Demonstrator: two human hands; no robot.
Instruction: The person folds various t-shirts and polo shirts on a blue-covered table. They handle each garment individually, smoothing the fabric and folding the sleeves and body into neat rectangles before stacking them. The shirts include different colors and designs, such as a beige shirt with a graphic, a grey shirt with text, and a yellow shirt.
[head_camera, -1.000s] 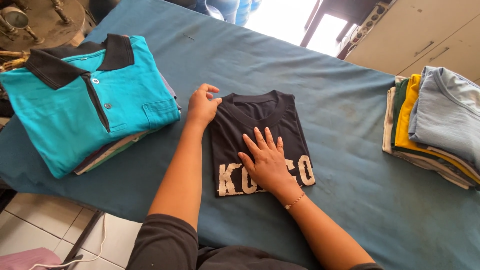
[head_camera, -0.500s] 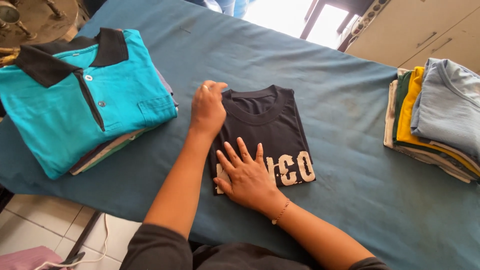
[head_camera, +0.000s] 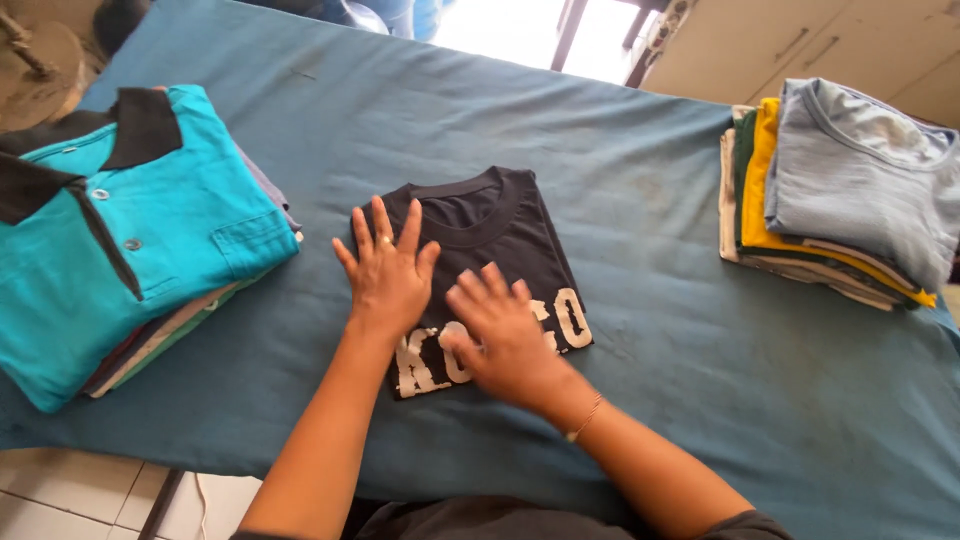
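We are looking down at a folded black T-shirt (head_camera: 505, 235) (white lettering across its lower part) lying in the middle of the counter (head_camera: 620, 180), which is draped in blue cloth. Our left hand (head_camera: 388, 272) is pressing flat on its left side, fingers spread; our right hand (head_camera: 503, 335) is lying open over the lettering, gripping nothing. A turquoise polo stack (head_camera: 110, 240) is sitting to the left, another folded pile (head_camera: 840, 190) to the right.
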